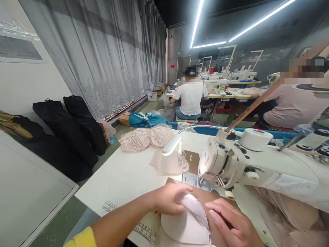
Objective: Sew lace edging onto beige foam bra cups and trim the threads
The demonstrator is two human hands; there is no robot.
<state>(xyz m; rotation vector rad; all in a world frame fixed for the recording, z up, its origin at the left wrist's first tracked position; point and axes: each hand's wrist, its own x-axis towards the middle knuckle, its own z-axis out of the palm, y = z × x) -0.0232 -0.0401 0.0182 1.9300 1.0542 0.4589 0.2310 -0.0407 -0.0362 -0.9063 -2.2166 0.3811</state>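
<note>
Head view: shows left hand (172, 199) in from the left, bent over upper left edge of white molded cup (183, 224), thumb and fingers closed on it, grip nearly shut with cup edge inside. Shows right hand (228, 219) just beside cup's right edge, fingers loosely curled, grip partly closed; can't tell if touching or pinching anything. Places cup between both hands, low in view, on the near side of sewing machine (246, 164), over brown sheet (218, 236); can't tell if lifted or resting. Has lacy white fabric (196, 209) along cup's upper right side.

Also shows, on white tabletop (115, 175): pair of lace cups (136, 140) at far edge, white lamp (171, 146) above another lace piece (183, 164), printed ruler marks (144, 233) left of cup. Has beige fabric (293, 212) bunched right of machine. Farther back, shows person in white shirt (191, 97) seated at another machine, person in pale pink top (295, 106) to the right.
</note>
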